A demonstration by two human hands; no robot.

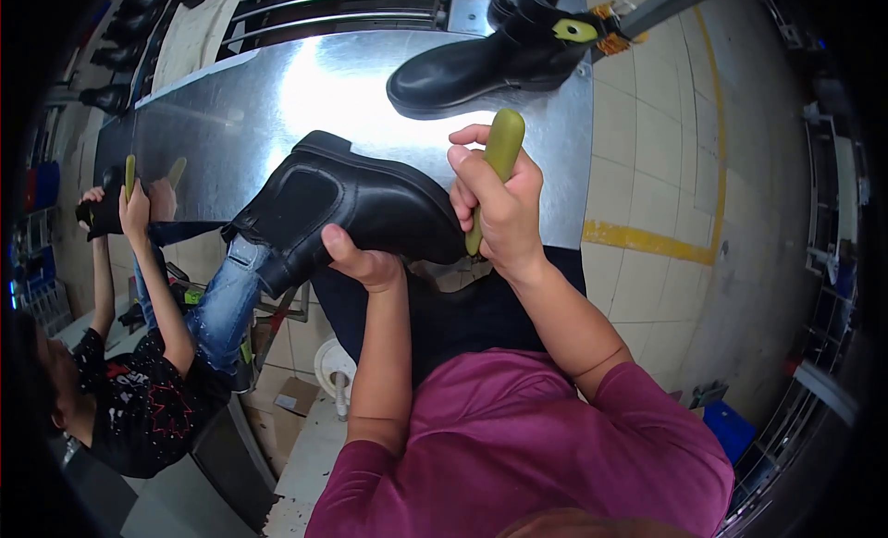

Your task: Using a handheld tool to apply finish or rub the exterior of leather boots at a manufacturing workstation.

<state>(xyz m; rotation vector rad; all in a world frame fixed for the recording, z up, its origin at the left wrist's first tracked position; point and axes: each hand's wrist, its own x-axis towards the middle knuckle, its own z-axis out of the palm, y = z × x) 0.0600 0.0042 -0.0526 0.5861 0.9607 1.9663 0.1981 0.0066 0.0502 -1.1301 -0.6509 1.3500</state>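
A black ankle boot (361, 205) lies on its side over my lap, at the near edge of the metal table. Its sole edge faces away from me, and its toe points right. My left hand (365, 263) grips it from the near side, thumb up over the leather and fingers hidden beneath. My right hand (507, 200) is closed around an olive-green stick-like tool (503, 145), held upright at the boot's toe. The tool's lower end is close to the toe; whether they touch is hard to see, and its kind is unclear.
The shiny metal table (370, 94) carries another black boot (462, 74) at the far right, near a metal bar (666, 6). A co-worker (139, 399) sits at left, holding a dark shoe (104, 210) and a similar green tool (129, 175). Metal rails (333, 11) run behind.
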